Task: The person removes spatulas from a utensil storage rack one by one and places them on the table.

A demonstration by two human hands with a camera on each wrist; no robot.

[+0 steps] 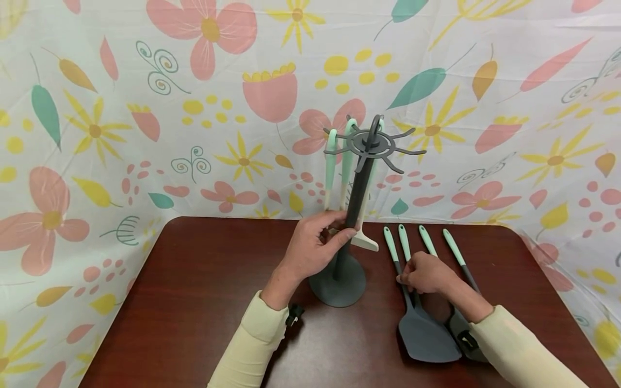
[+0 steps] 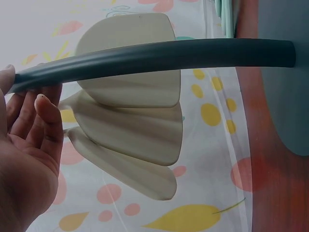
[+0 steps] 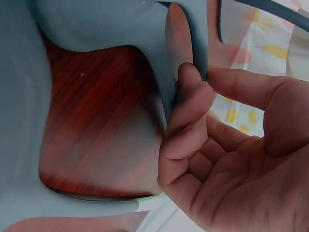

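Note:
A dark grey utensil stand (image 1: 359, 199) with a ring of hooks on top and a round base (image 1: 335, 291) is upright on the table. My left hand (image 1: 312, 245) grips its pole (image 2: 159, 58) between thumb and fingers. Three cream utensils with mint handles hang from its left and back hooks; their broad cream heads (image 2: 130, 130) overlap behind the pole. My right hand (image 1: 427, 274) pinches the grey shaft (image 3: 199, 43) of the leftmost lying utensil, whose mint handle (image 1: 390, 242) points to the back. Close by is a wide grey turner head (image 1: 429, 339).
Several grey utensils with mint handles lie on the table's right side, partly under my right forearm; the rightmost handle (image 1: 453, 247) slants away. The dark red-brown table (image 1: 194, 302) ends at the back against a flower-print cloth (image 1: 218, 108).

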